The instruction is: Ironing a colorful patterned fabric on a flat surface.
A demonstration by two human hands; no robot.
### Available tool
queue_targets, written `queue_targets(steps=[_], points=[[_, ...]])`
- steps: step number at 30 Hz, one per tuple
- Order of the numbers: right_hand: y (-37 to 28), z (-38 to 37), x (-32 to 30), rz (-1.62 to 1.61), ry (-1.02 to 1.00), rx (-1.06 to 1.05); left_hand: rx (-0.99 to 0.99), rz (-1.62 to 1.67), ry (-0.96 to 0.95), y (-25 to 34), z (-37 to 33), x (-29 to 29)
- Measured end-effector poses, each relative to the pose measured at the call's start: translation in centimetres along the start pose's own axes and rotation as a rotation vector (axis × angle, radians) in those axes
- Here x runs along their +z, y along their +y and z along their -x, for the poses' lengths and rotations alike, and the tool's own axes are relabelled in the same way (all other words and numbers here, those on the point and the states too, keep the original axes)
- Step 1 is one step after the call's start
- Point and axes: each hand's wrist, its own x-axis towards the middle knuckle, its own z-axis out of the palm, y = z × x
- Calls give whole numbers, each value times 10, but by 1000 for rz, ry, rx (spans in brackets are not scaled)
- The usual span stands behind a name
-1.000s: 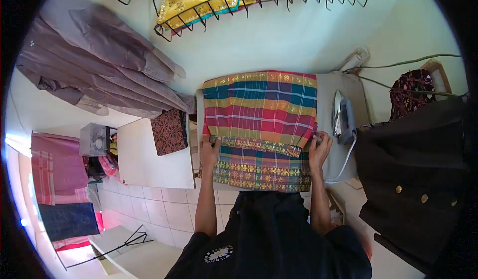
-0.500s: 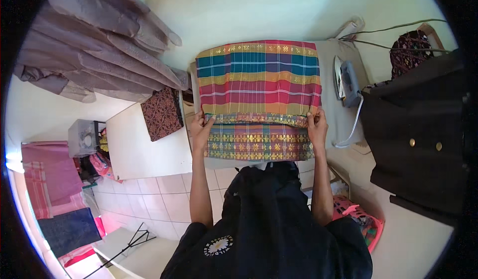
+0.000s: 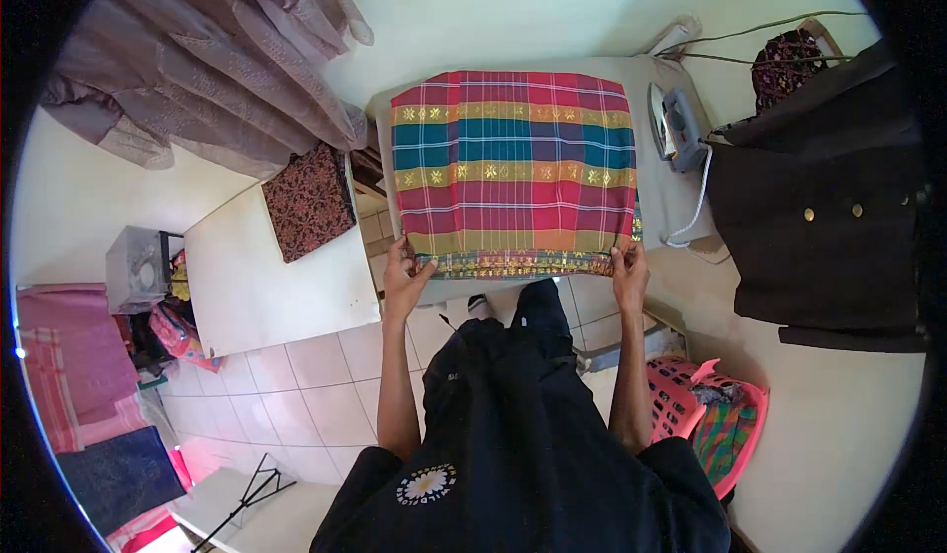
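A plaid cloth [image 3: 513, 173] in red, teal, purple and gold lies spread in folded layers over a padded ironing board [image 3: 681, 201]. At its near left corner, my left hand [image 3: 404, 275] pinches the folded edge between thumb and fingers. My right hand [image 3: 629, 269] grips the same edge at the near right corner. Between the hands runs a gold-patterned band, with more cloth layers showing just under it. An iron [image 3: 683, 131] stands on the board to the right of the cloth, its pale cord trailing toward me.
A folded brown patterned cloth [image 3: 310, 203] lies on a white table [image 3: 286, 296] at left. Grey curtains [image 3: 237, 50] hang above it. A dark jacket with gold buttons [image 3: 829, 208] hangs at right. Below it stands a pink laundry basket [image 3: 681, 395] holding cloth.
Both hands have drawn the folded edge toward me, so it now covers most of the lower gold-patterned layer. The view has shifted slightly.
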Motion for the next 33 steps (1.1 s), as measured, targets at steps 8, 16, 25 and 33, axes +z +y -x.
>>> queue_targets(steps=[8, 16, 25, 33], points=[[15, 4, 3, 84, 58, 5, 52, -27, 46, 6, 7, 2], [-6, -5, -2, 239, 8, 104, -85, -47, -28, 5, -16, -20], [-9, -94, -5, 260, -17, 57, 100, -141, 233, 11, -153, -53], [-28, -206, 41, 217, -38, -32, -38, -259, 272, 35, -260, -44]])
